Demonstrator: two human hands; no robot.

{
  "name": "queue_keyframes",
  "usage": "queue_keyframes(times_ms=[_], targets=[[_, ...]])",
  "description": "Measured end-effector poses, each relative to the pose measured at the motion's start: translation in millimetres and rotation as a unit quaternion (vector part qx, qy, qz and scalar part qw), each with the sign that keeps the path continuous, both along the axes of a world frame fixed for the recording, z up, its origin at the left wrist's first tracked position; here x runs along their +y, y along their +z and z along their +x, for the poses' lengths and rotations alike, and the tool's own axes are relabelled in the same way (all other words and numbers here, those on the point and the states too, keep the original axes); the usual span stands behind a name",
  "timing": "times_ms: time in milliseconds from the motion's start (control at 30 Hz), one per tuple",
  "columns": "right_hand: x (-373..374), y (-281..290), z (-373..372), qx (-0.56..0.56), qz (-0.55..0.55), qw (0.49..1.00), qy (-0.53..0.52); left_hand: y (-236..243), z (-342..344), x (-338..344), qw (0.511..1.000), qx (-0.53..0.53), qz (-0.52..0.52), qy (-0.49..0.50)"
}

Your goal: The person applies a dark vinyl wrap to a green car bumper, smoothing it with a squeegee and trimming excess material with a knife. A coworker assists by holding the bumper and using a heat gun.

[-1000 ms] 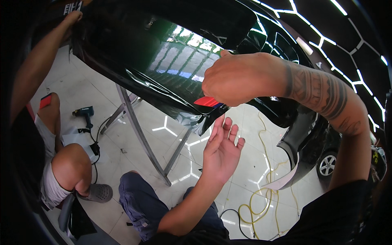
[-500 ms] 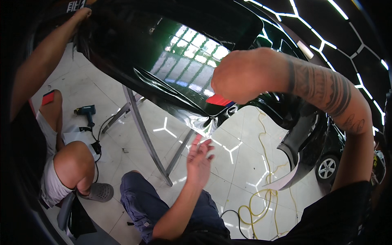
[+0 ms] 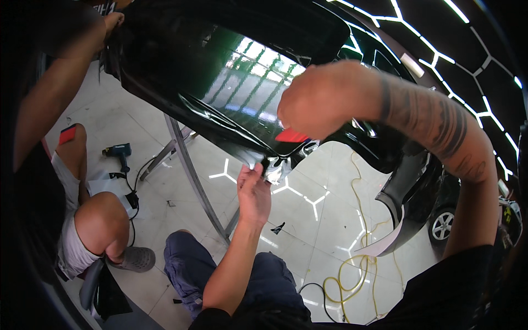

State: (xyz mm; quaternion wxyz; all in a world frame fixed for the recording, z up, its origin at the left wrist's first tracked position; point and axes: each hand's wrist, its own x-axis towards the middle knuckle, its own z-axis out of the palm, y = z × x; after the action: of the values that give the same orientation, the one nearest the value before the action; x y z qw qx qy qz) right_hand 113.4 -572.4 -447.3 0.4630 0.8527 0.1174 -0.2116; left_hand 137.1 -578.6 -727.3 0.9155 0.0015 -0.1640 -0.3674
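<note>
A glossy dark green car panel, apparently a bumper, spans the upper middle, with shiny film bunched and wrinkled along its near edge. My right hand, blurred a little, is closed around a red squeegee whose blade lies against the panel near that edge. Under the edge my left hand is raised, thumb and fingers pinched at the film's silvery border, left of the bunched part. A co-worker's hand rests on the panel's far left end.
A metal stand supports the panel. At left a co-worker kneels, a red squeegee on the knee, near a teal heat gun with a black cord. A yellow hose coils on the tiled floor. A dark scrap shows beyond my left forearm.
My left hand has moved up and left, from loosely spread fingers to a pinch at the film's edge. My right hand has shifted slightly left with the squeegee. A dark scrap now appears below.
</note>
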Motion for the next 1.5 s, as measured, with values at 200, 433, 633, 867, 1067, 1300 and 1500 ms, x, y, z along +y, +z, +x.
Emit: queue_keyframes(times_ms=[200, 433, 633, 867, 1067, 1300, 1500], targets=[[-9.5, -23.8, 6.2, -0.246, 0.245, 0.928, -0.137, 4.6, 61.2, 10.7, 0.996, 0.034, 0.004, 0.077], [-17.3, -106.6, 17.4, -0.390, 0.279, 0.875, -0.067, 17.6, 71.3, 3.8, 0.996, 0.060, 0.003, 0.065], [-27.8, -99.2, 45.3, -0.388, 0.279, 0.878, -0.017, 28.8, 80.2, 6.3, 0.994, 0.054, -0.017, 0.091], [-21.7, -59.7, 55.5, -0.315, 0.319, 0.891, -0.073, 20.8, 95.3, -0.8, 0.993, 0.054, -0.019, 0.104], [-24.3, -68.8, 41.1, -0.414, 0.286, 0.864, -0.015, 20.6, 114.4, 9.9, 0.994, 0.083, -0.062, 0.044], [-16.9, -79.3, 51.9, -0.415, 0.306, 0.856, -0.043, 27.6, 114.1, 14.3, 0.998, 0.041, -0.044, 0.014], [-18.1, -82.3, 55.3, -0.419, 0.288, 0.861, -0.029, 38.5, 110.8, 19.6, 0.994, 0.055, 0.000, 0.092]])
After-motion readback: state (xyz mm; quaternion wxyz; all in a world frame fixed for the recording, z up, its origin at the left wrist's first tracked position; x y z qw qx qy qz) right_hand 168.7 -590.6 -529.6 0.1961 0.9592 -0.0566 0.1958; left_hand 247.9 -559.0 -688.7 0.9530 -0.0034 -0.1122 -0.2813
